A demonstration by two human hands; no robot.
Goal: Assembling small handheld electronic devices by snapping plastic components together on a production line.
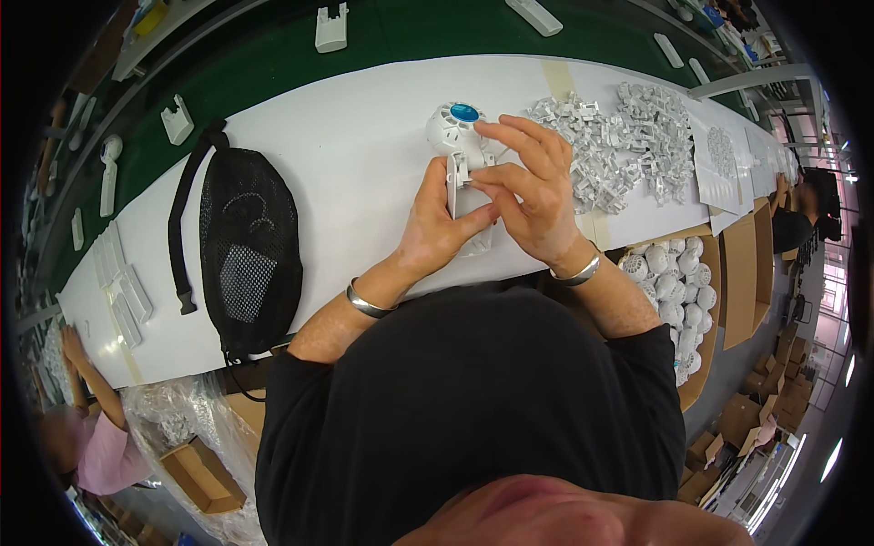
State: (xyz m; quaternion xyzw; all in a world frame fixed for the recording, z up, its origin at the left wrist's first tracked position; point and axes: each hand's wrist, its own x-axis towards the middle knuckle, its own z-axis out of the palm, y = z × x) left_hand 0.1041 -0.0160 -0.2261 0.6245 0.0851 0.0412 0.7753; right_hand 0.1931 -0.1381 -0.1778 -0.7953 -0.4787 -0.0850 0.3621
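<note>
A white handheld fan (446, 136) with a round head and a blue centre disc stands over the white table in front of me. My left hand (431, 229) is closed around its pale handle (452, 187), thumb across the near side. At the handle's upper part, just below the head, the thumb and a finger of my right hand (535, 193) pinch together; whatever lies between them is too small to make out. My right index finger reaches up beside the fan head. To the right lies a heap of small white plastic parts (583, 150).
A black mesh bag (248, 255) lies at left, near clear flat pieces (127, 296). Beyond the table, white housings (331, 29) sit on a green conveyor (401, 32). A cardboard box (713, 359) of round white fan heads stands at right. Other people work at both ends.
</note>
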